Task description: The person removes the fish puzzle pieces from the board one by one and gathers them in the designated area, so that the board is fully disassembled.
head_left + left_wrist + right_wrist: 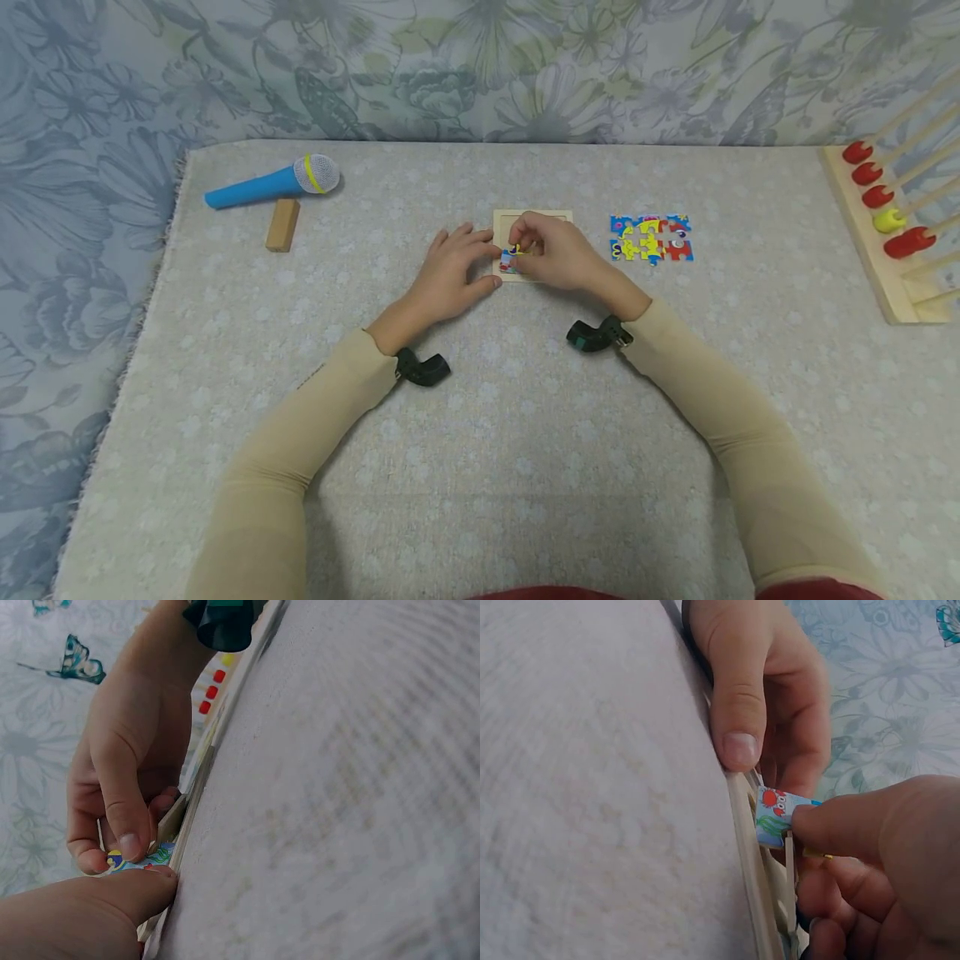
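In the head view my right hand [561, 255] is above a small wooden puzzle frame [534, 213]. It pinches a puzzle piece [772, 814] between thumb and fingers; a red crab and green seaweed show on it in the right wrist view. A second thin piece [790, 877] is seen edge-on below it, partly hidden by the fingers. My left hand [452, 273] rests at the frame's left side, its fingers spread and its thumb [142, 894] against the frame's edge. Part of the frame's inside is hidden by the right hand.
Right of the frame lies a group of joined puzzle pieces [651, 240] in blue, yellow and red. A blue toy microphone [258, 187] and a wooden block [282, 226] lie at the back left. At the far right stands a wooden bead rack [862, 237] with red and yellow beads.
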Tool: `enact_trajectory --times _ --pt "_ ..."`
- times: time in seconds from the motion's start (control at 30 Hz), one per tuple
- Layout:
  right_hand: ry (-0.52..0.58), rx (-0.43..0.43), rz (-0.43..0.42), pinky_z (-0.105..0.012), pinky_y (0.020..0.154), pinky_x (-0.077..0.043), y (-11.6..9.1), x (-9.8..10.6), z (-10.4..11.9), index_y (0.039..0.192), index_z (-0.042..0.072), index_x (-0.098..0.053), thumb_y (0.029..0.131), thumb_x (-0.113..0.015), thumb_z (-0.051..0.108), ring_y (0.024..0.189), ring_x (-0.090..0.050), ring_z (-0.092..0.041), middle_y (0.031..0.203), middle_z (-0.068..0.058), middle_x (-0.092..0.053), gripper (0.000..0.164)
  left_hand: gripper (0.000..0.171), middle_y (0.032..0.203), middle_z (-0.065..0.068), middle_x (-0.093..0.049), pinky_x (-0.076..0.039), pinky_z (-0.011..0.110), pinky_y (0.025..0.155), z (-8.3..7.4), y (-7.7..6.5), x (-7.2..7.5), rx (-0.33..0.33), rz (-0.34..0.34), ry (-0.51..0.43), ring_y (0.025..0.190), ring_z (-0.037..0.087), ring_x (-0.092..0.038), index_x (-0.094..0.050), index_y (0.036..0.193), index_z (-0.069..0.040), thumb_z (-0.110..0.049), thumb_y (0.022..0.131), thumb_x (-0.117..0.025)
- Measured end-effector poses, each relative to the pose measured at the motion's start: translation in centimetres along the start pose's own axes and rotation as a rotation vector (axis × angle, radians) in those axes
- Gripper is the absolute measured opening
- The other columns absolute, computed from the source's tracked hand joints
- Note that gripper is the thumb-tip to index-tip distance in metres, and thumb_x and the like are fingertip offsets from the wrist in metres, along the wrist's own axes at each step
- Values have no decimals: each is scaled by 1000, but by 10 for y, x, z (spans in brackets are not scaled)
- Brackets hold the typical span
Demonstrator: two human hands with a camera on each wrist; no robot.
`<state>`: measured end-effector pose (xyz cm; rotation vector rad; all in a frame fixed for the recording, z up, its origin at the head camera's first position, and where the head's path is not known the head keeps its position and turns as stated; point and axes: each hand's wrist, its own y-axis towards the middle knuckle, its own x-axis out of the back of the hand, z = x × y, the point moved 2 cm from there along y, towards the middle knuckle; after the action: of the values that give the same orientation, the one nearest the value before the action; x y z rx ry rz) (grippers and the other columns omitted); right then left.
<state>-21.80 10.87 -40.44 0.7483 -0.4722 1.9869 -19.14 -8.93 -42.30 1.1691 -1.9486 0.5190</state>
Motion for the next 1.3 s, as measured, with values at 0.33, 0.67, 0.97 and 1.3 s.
enact_trajectory --times 0.33,0.67,0.97,1.3 --pt "83 -13 2 -21 68 -45 0 4 1 98 5 -63 86 -74 3 73 -57 -13 90 -8 -66 16 40 158 16 -47 -10 67 125 0 0 0 0 1 -3 155 42 -27 -66 131 -9 -28 96 -70" --pt "30 -25 24 -23 70 -44 1 10 -1 98 6 -60 89 -73 7 74 -56 -14 82 -5 -65 16 40 158 15 -47 -10 66 125 0 0 0 8 4 2 155 41 -27 -66 132 -11 -27 96 -70" --pt "140 -54 35 -22 67 -47 -1 21 -3 103 3 -63 91 -71 6 70 -58 -12 82 -4 -65 15 40 158 15 -47 -10 66 125 1 1 -1 13 8 17 155 42 -27 -66 132 -11 -27 95 -70" --pt "-2 -207 -52 -23 57 -42 -54 69 -34 115 3 -74 96 -61 8 64 -53 -14 86 -11 -67 24 40 158 15 -48 -10 65 126 -1 -1 -1 16 -6 25 155 41 -27 -66 132 -9 -26 95 -71"
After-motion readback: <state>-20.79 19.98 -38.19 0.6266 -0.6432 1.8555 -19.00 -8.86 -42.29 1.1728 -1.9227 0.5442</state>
